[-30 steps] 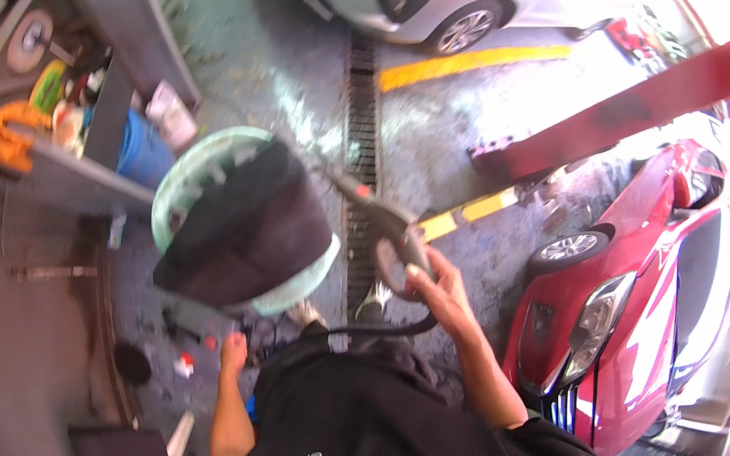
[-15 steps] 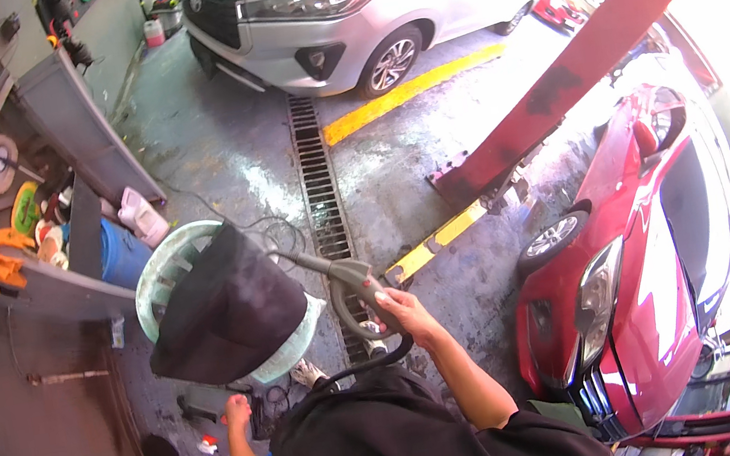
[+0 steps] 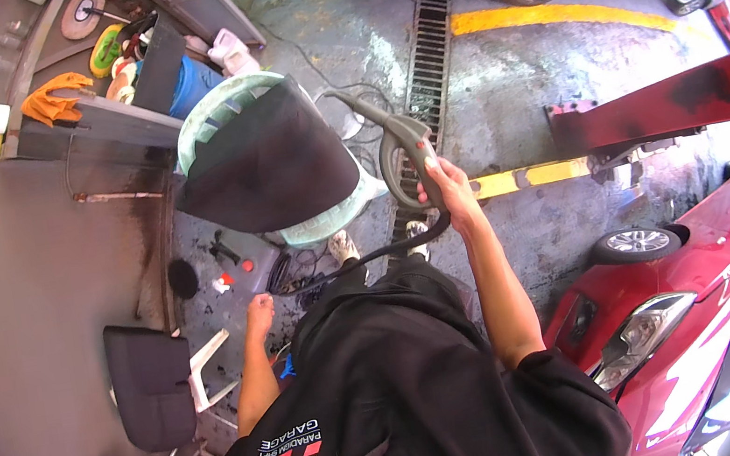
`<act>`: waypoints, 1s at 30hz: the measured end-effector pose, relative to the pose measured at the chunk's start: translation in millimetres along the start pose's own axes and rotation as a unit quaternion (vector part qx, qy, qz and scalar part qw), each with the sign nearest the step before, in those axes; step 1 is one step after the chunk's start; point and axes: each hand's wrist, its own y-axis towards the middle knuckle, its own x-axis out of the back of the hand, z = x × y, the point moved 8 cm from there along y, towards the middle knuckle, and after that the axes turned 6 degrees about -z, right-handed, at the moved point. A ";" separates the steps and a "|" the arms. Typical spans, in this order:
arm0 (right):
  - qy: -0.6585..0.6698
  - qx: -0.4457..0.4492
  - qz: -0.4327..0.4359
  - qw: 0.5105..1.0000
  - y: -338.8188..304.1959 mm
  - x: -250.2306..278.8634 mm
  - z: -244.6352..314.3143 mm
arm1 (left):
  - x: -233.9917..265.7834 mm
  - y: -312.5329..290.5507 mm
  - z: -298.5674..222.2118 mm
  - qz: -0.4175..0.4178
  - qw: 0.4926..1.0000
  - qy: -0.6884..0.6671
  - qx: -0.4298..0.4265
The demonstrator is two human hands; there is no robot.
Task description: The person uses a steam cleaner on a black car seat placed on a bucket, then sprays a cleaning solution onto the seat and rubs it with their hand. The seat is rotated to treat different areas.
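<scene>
The person's right hand [image 3: 446,186] is gripping the handle of a grey spray gun [image 3: 401,152], with the fingers wrapped tightly around it. The gun is pointing its thin nozzle toward a black floor mat [image 3: 266,165], which is lying over a pale green plastic chair [image 3: 225,112] just beside the gun. A black hose [image 3: 343,269] is running from the gun down toward the person's body. The left hand [image 3: 259,315] is hanging low by the person's side, holding nothing, with the fingers loosely curled. The wet concrete floor [image 3: 504,84] is showing a long drain grate [image 3: 428,49] behind the gun. A red car [image 3: 706,300] is standing at the right.
</scene>
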 end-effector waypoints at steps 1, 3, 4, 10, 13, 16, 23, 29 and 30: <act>0.002 -0.010 -0.001 1.000 7.1 2.5 -1.7 | -1.5 -14.7 6.2 -0.012 1.000 -0.016 0.009; -0.012 -0.025 0.000 1.000 25.3 9.0 -11.3 | 0.3 -43.8 19.4 -0.022 0.999 -0.022 0.021; -0.021 -0.030 0.001 0.999 30.6 9.3 -11.3 | 0.0 -57.2 25.7 -0.029 0.999 -0.029 0.031; 0.026 -0.021 0.026 0.999 54.2 19.4 -4.9 | -19.2 -120.1 32.4 -0.059 0.994 -0.036 0.083; 0.030 -0.050 0.033 0.998 65.3 22.6 -27.4 | -20.2 -138.6 43.5 -0.040 0.996 -0.029 0.078; 0.028 -0.060 0.026 0.997 75.0 30.0 -51.7 | -25.5 -147.9 43.3 -0.041 0.996 -0.034 0.074; 0.016 -0.086 -0.017 0.996 90.1 55.3 -101.0 | -23.9 -169.2 31.5 -0.052 0.993 -0.038 0.098; 0.024 -0.113 -0.027 0.993 99.1 68.9 -128.4 | -29.4 -186.3 16.6 -0.044 0.992 -0.025 0.116; 0.026 -0.114 -0.030 0.993 100.8 69.8 -131.2 | -29.2 -185.3 16.2 -0.044 0.992 -0.028 0.115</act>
